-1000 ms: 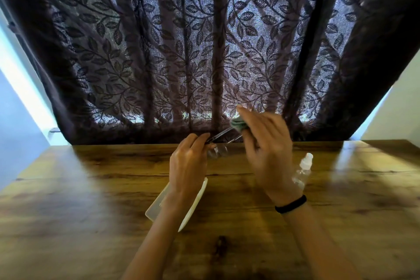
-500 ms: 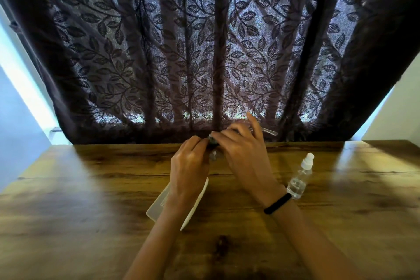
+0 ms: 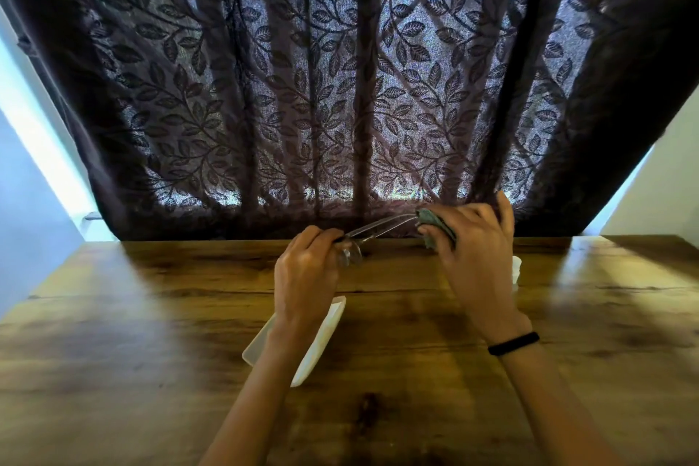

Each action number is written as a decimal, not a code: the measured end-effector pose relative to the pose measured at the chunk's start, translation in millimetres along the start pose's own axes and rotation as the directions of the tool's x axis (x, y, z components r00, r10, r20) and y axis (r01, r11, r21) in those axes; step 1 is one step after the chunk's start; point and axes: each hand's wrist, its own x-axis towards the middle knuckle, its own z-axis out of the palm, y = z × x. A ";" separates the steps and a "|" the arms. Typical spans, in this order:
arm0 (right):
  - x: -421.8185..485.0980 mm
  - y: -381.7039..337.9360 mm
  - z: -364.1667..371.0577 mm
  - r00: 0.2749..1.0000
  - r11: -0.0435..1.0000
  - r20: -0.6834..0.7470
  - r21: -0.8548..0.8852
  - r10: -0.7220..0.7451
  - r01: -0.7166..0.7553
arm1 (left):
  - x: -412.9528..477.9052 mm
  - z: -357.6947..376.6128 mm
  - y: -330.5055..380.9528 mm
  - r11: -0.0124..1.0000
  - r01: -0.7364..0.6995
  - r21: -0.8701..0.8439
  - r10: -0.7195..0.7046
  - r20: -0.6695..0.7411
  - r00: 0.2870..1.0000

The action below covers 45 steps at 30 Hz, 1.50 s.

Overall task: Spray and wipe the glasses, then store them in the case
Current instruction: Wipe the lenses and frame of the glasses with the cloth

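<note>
While the left hand (image 3: 306,269) grips the glasses (image 3: 350,255) at the lens end to steady them, the right hand (image 3: 476,253) pinches a grey-green cloth (image 3: 435,229) round a temple tip — wiping step, I'd judge. Glasses are held in the air between the hands, above the worktop (image 3: 151,352). White case (image 3: 329,318) lies under the left wrist — short drop for storing. Spray bottle (image 3: 516,269) is mostly hidden behind the right hand.

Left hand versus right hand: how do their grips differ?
The left hand grips the glasses bare at the lens end; the right hand pinches a green cloth round the temple tips. The left hand sits lower, nearer the white case; the right hand is higher, with a black wristband. Both hold the glasses above the table.
</note>
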 end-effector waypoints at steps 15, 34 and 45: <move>3.4 -24.7 12.2 0.978 0.978 0.039 -0.018 -0.206 0.207 | 0.9 -0.4 13.4 0.998 -0.062 -0.013 0.062 0.015 0.998; 1.0 -17.1 15.8 0.983 0.983 -0.049 -0.043 -0.179 0.177 | -4.8 -1.5 -2.2 0.999 0.010 -0.034 -0.011 -0.040 0.999; -29.6 29.0 32.1 0.990 0.964 0.014 0.228 0.137 -0.137 | -4.9 -5.5 -7.0 0.991 0.122 -0.059 -0.127 -0.097 0.987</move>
